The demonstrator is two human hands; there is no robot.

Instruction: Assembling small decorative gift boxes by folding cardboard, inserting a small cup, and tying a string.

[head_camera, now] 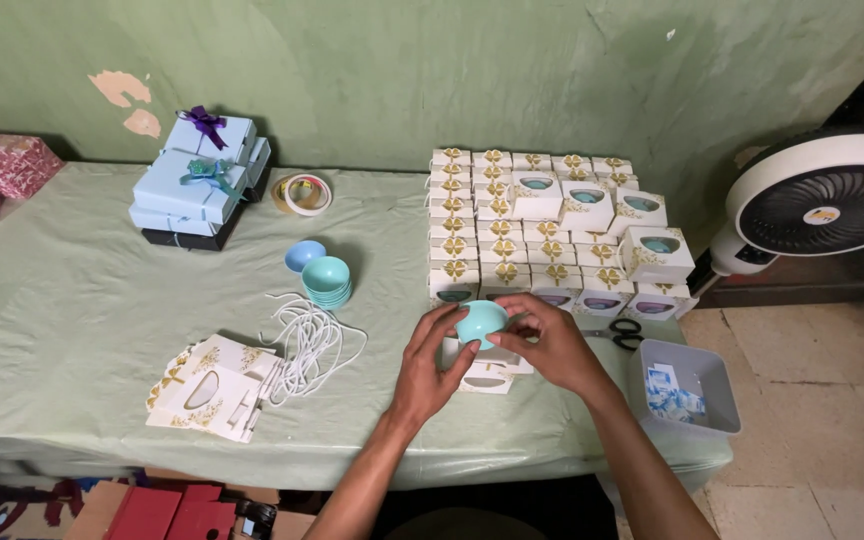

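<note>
Both hands met over the table's front edge: the left hand (430, 368) and right hand (550, 348) each pinched the rim of one small teal bowl (480, 321), held above an open white gift box (485, 372). Behind it lay one stack of teal bowls (327, 282), one blue bowl (303, 255), one coil of white cord (309, 342), one pair of scissors (619, 333) and two tape rolls (303, 193).

Dim, even indoor light; soft shadows under things on the table (72, 300); sharp centre, edges slightly bowed.
</note>
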